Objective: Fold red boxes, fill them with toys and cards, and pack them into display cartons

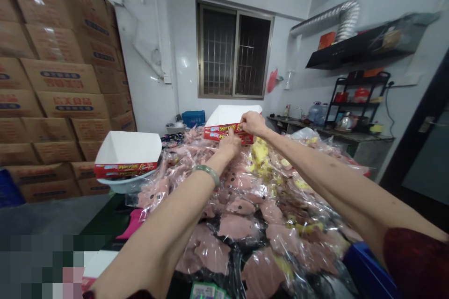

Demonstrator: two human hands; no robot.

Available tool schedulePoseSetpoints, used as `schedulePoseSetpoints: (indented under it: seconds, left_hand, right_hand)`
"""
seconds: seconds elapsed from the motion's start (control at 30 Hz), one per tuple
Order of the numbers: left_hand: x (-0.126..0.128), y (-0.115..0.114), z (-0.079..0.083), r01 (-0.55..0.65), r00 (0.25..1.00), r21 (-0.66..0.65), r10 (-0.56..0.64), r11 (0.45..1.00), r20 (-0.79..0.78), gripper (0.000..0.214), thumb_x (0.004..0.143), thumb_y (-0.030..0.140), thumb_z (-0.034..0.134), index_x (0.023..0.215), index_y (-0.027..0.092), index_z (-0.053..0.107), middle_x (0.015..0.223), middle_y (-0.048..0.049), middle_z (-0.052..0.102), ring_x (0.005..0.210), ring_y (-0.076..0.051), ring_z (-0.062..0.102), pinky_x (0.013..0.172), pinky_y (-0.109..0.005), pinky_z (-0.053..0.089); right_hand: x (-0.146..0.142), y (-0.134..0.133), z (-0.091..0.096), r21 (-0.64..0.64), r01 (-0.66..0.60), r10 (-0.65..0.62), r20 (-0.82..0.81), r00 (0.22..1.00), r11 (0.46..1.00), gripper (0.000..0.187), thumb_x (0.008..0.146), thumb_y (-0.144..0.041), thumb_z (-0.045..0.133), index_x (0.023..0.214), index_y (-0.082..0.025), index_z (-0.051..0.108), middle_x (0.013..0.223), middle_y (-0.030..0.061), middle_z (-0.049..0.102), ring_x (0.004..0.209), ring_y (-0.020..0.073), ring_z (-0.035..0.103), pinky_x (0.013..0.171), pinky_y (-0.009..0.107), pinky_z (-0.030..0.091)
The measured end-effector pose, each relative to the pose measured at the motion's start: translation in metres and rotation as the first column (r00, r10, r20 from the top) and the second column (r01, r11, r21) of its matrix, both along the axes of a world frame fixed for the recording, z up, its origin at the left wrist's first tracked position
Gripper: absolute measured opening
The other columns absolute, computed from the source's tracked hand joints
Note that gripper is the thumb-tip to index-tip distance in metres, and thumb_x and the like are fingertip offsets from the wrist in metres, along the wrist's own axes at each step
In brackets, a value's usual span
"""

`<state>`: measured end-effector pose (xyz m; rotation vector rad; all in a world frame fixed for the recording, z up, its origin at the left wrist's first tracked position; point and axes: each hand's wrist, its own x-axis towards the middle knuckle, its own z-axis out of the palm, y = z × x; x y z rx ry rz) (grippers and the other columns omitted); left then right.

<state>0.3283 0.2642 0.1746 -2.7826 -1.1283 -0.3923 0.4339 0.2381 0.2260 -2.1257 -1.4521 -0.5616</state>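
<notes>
A red cardboard display box [224, 114] with a white inside and printed front stands beyond the heap, in front of me. A second printed strip shows below its front edge, as if two boxes are nested. My right hand [253, 123] is closed on the box's right front edge. Lower down, my left hand [229, 145] has its fingers bent against the box's front panel; its fingertips are partly hidden. A green bangle [207, 175] circles my left wrist. Under both arms lies a heap of pink pig-shaped pieces [238, 226] in clear plastic bags, with yellow pieces [260, 152] among them.
Another red and white box [128, 152] rests on a light-blue basin [124, 183] at the left. Stacked brown cartons [70, 77] line the left wall. A blue bin [368, 268] stands at lower right. A counter [365, 136] with a kettle runs along the right wall.
</notes>
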Motion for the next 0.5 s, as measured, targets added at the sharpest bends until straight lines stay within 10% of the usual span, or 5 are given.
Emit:
schedulePoseSetpoints:
  seconds: [0.5]
  left_hand:
    - [-0.006, 0.003, -0.006, -0.072, 0.982, 0.038, 0.064, 0.997, 0.175, 0.035, 0.086, 0.031, 0.055, 0.118, 0.017, 0.051, 0.123, -0.0102, 0.052, 0.1, -0.022, 0.058, 0.082, -0.043, 0.051]
  right_hand:
    - [-0.002, -0.026, -0.017, -0.005, 0.042, -0.043, -0.071, 0.997, 0.999, 0.02, 0.081, -0.031, 0.054, 0.09, -0.021, 0.069, 0.091, 0.0022, 0.071, 0.082, 0.0163, 0.063, 0.066, 0.023, 0.045]
